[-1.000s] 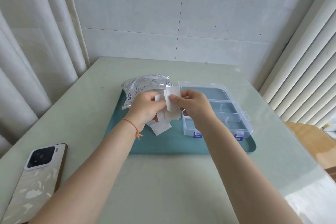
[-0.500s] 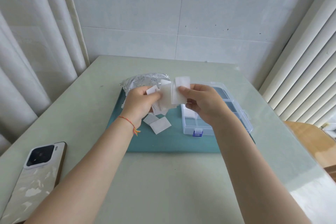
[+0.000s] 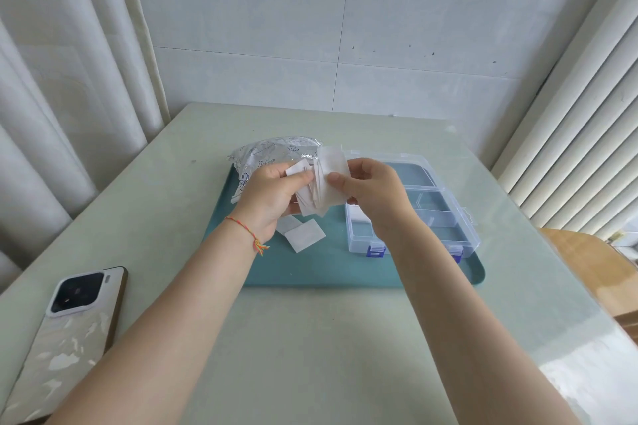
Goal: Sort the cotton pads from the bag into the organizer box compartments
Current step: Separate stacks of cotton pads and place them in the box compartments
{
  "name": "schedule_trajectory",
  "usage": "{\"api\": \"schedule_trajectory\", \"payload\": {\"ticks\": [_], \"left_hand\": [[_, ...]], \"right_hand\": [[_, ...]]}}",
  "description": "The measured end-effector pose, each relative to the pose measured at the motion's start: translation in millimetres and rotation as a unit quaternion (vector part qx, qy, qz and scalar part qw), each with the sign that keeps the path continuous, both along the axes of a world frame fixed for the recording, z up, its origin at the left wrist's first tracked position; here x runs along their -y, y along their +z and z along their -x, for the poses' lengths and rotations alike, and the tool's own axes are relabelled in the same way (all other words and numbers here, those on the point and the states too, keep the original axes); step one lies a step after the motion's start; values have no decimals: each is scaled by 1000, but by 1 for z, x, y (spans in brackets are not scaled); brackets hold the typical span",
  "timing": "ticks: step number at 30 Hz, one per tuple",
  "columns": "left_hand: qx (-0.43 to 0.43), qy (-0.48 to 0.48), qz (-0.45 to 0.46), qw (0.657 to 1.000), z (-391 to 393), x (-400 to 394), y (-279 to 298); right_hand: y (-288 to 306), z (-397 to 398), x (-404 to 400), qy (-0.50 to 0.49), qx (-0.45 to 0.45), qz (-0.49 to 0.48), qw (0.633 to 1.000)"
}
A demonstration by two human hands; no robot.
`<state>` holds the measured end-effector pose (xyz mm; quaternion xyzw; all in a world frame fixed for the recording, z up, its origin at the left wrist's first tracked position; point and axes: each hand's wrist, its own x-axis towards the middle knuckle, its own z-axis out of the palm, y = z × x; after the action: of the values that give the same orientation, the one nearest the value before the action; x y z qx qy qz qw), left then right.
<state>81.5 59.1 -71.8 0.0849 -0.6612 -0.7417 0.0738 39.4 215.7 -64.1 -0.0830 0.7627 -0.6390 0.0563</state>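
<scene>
White cotton everywhere, and honestly this looks like early days to me. Both hands are up over the middle of the teal tray (image 3: 331,272), close together and clamped on the same fanned bunch of cotton pads (image 3: 319,191): the left hand (image 3: 272,197) grips the bunch from the left side with thumb on top, and the right hand (image 3: 371,190) pinches the outermost pad at its right edge, looks like it's peeling one off. The clear organizer box (image 3: 431,217) sits open along the tray's right side, and the only compartment where I can make out anything white is the near-left one (image 3: 357,217), partly hidden behind the right wrist; the other sections look bare as far as I can tell. A couple of loose pads (image 3: 303,233) lie flat on the tray just under the left hand, not sorted yet. The crinkly printed bag (image 3: 266,157) is at the tray's far-left corner, can't see how much is still in it. So I'd guess most of the sorting is still ahead. Phone (image 3: 69,328) sits face down near the table's near-left edge, not involved.
</scene>
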Motion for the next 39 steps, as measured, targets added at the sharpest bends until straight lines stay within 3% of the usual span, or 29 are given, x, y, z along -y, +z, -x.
{"api": "schedule_trajectory", "payload": {"ticks": [11,16,21,29,35,39], "left_hand": [[15,26,-35,999,0,-2,0],[4,-56,-81,995,-3,1,3],[5,-25,-71,997,-2,-1,2],[16,-41,-81,996,-1,1,2],[18,-24,-21,999,0,4,-1],[8,-29,3,1000,-1,3,-1]], "right_hand": [[-3,-1,3,12,-7,-3,1000],[-1,-2,-3,62,80,115,988],[-3,1,-4,85,147,223,960],[-7,-2,6,-17,-21,41,999],[-1,-1,-5,133,-77,-48,987],[0,2,-7,120,-73,-69,988]]}}
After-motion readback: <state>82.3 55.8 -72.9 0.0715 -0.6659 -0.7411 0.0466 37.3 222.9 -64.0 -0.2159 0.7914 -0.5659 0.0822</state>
